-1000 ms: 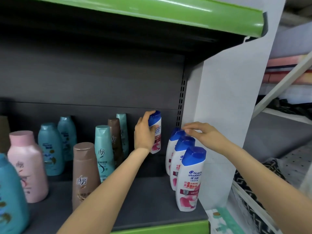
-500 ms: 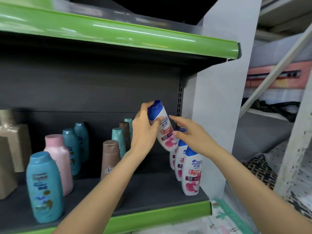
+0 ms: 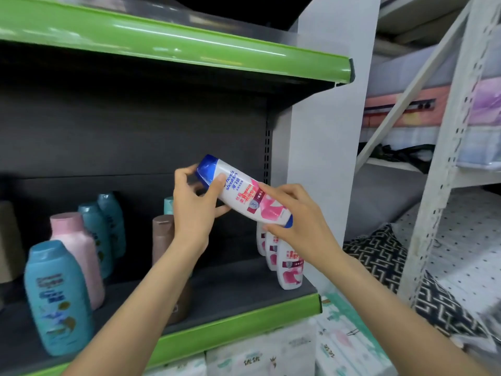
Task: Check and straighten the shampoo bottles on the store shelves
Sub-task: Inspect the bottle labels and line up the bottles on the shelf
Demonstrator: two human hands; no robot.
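White shampoo bottle [image 3: 245, 195], blue cap, pink label: tilted, cap up-left between left fingers [image 3: 220, 183], base between right fingers [image 3: 272, 229].

Both hands [image 3: 244, 213] hold a tilted bottle [image 3: 245, 195] above the shelf [image 3: 230, 289], left of upright bottles [image 3: 282, 263].

Both hands raised in front of the chest, gripping one shampoo bottle [image 3: 244, 195] between them.

The left hand [image 3: 193, 206] reaches up from the lower left on a bare forearm, back of the hand toward the camera — thumb pressed on the bottle's front just below the cap, the other fingers curled round behind its upper end. The right hand [image 3: 295, 219] comes in from the lower right, wrist bent slightly inward — index finger laid along the bottle's upper edge, thumb under its base, pinching the lower end.
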